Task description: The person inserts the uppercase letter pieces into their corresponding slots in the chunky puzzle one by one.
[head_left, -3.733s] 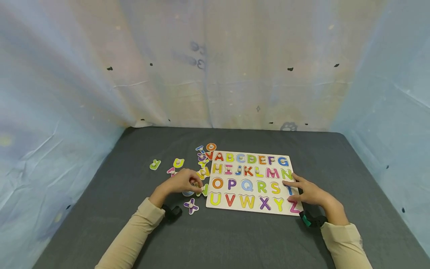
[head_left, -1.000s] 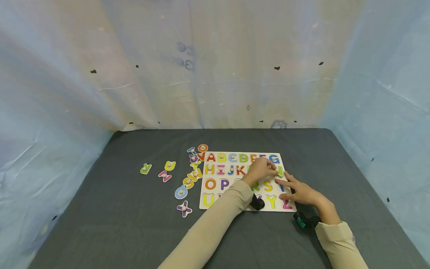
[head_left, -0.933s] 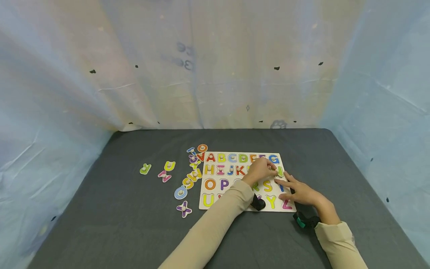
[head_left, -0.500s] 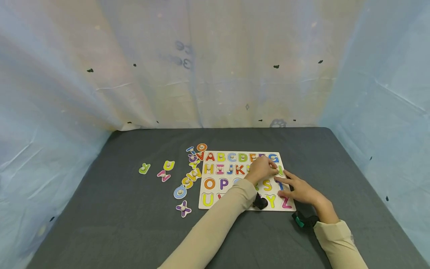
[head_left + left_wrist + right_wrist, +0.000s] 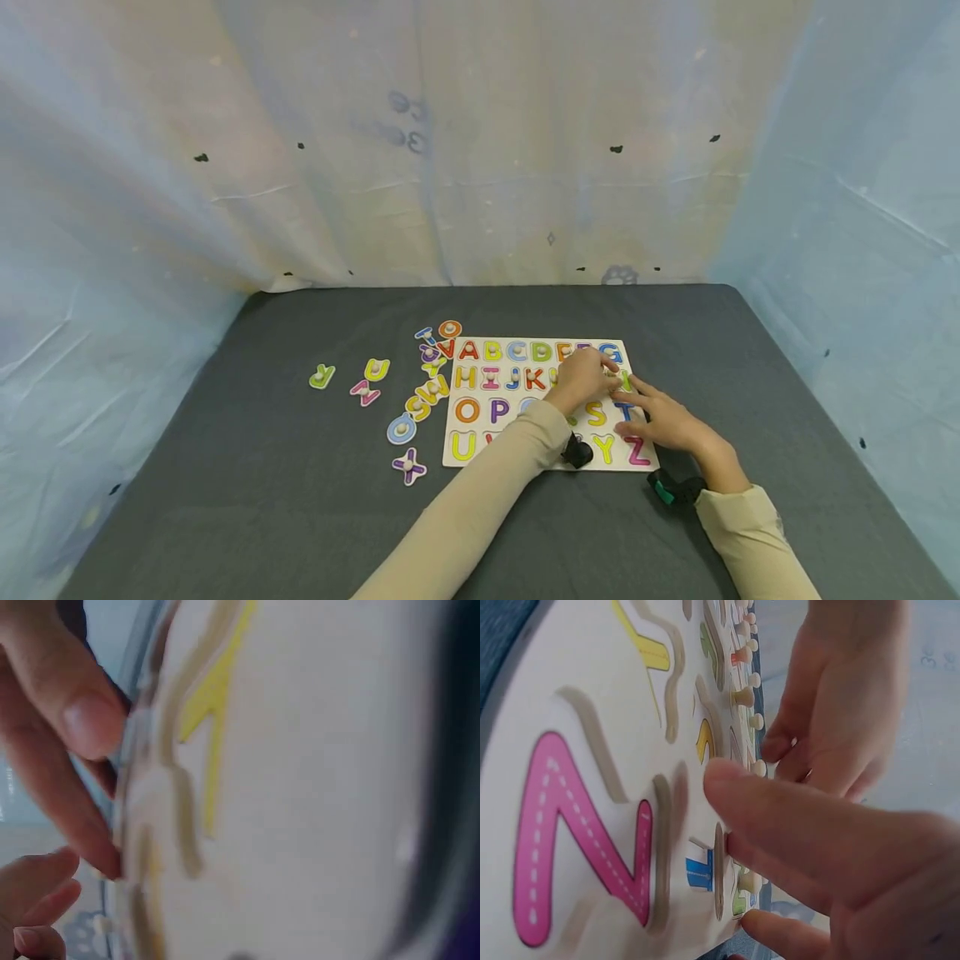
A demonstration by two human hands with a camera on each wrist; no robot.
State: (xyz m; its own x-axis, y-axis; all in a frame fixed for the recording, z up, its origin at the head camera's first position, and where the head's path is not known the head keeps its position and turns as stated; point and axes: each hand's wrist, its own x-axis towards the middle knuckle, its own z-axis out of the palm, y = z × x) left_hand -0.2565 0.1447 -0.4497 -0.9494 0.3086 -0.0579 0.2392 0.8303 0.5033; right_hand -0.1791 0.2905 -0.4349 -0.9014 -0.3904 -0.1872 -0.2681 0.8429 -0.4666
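Currently, fingers of each grip apart, left hand (image 5: 585, 379) and right hand (image 5: 670, 422) reach over the alphabet board's (image 5: 483, 425) right end.

Dark grey table (image 5: 262, 500) carries an alphabet board (image 5: 483, 427); loose letters (image 5: 401, 430) beside it.

Site: curtained-off booth (image 5: 847, 208). Pale printed sheets (image 5: 510, 108), dotted with black marks (image 5: 616, 149), hang behind and on both sides of the dark grey cloth-covered bench (image 5: 247, 508). Building type: cannot tell.
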